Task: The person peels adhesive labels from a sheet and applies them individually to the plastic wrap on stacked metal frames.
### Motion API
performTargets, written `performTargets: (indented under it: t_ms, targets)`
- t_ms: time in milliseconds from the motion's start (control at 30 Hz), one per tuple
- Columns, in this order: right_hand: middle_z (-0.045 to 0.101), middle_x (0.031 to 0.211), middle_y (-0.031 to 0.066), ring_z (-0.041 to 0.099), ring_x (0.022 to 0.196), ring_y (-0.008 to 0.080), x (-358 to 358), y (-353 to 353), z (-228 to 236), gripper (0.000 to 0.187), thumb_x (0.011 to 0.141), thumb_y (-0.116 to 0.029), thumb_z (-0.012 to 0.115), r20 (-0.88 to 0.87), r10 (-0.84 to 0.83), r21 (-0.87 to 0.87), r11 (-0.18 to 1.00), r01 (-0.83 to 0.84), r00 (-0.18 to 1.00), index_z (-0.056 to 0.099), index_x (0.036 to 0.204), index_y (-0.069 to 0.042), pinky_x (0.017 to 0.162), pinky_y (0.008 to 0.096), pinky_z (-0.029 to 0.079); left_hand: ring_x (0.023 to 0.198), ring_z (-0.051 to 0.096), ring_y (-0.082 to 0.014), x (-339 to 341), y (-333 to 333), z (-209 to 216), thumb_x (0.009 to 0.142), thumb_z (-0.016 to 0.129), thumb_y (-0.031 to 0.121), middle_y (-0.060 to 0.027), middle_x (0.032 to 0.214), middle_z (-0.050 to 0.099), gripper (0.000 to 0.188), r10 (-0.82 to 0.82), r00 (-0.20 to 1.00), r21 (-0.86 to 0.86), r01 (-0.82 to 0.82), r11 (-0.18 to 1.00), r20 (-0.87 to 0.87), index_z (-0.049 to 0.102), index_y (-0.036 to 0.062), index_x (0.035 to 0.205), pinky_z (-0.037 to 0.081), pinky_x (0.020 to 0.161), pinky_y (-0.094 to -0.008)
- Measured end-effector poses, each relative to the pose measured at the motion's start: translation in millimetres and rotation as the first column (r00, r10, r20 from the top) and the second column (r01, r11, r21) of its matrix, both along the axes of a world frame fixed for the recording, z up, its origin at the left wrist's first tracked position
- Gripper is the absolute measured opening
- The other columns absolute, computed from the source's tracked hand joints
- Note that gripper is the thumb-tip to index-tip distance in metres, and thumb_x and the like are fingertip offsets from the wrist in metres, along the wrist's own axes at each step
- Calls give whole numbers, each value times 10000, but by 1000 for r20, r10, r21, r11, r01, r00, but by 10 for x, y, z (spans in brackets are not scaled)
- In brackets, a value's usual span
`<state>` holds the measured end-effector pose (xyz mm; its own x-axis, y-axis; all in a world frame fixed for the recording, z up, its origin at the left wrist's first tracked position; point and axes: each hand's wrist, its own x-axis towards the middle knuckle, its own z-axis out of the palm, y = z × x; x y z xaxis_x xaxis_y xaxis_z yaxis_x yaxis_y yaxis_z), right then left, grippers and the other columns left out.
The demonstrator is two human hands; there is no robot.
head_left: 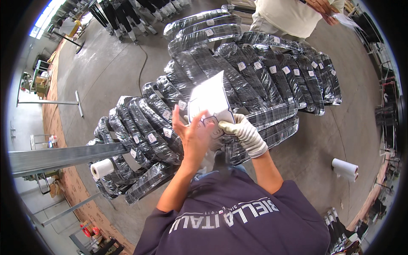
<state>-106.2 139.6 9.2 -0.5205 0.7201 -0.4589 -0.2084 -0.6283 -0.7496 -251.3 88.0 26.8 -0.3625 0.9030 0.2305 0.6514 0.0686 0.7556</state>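
My right hand, in a pale knitted glove, grips the lower right edge of a white sheet of stickers, thumb on top. The sheet is slightly curled, with dark printed outlines near its lower end. My left hand is bare and slightly blurred. Its fingers are spread at the sheet's lower left corner; whether a fingertip touches the paper I cannot tell. Under and around both hands lie several long black bundles wrapped in shiny clear film, many bearing a small white sticker.
At the left, a metal beam reaches toward the bundles beside a roll of white film. Another white roll lies on the floor at right. Beyond the pile stands a person in a light top. A cable crosses the floor.
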Motion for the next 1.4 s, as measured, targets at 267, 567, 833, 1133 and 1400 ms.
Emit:
performTargets:
  t_ms: [267, 567, 833, 1133, 1400]
  targets:
    - [626, 872, 21, 560, 742, 60, -55, -83, 117, 160, 811, -112, 588, -146, 14, 122, 993, 4, 989, 626, 940, -25, 612, 209, 450, 878, 549, -261, -32, -64, -21, 665, 676, 35, -73, 895, 580, 278, -142, 968, 154, 176, 972, -208, 616, 62, 935, 340, 928, -456]
    - [604, 628, 43, 530, 542, 51, -137, -207, -114, 313, 814, -350, 596, 427, -264, 417, 906, 71, 865, 634, 749, -47, 497, 221, 429, 820, 547, -274, 54, -105, -24, 633, 669, -32, -99, 862, 583, 239, -183, 971, 212, 214, 954, -157, 610, 22, 859, 437, 751, -347]
    - [598, 591, 18, 525, 494, 69, -35, -256, -5, 353, 794, -408, 605, 498, -211, 462, 885, -52, 841, 629, 733, -61, 499, 212, 423, 779, 539, -272, 96, -129, -46, 639, 652, -66, -104, 834, 570, 220, -199, 974, 160, 215, 963, -108, 582, 13, 831, 442, 690, -333]
    - [573, 623, -14, 494, 547, 46, -99, -283, -233, 396, 816, -421, 573, 326, -250, 155, 965, 210, 911, 624, 754, -33, 525, 210, 425, 764, 531, -270, 148, -120, -40, 636, 646, -71, -98, 827, 570, 186, -192, 976, 182, 208, 961, -102, 562, 13, 778, 435, 677, -334]
    - [588, 735, 20, 542, 619, 77, 0, -157, -424, 333, 816, -353, 594, 189, -222, 122, 972, 201, 957, 586, 888, -28, 549, 207, 443, 726, 532, -259, 24, -75, 82, 690, 608, -46, -97, 783, 554, 134, -298, 940, 114, 319, 941, -168, 527, 20, 773, 431, 658, -326]
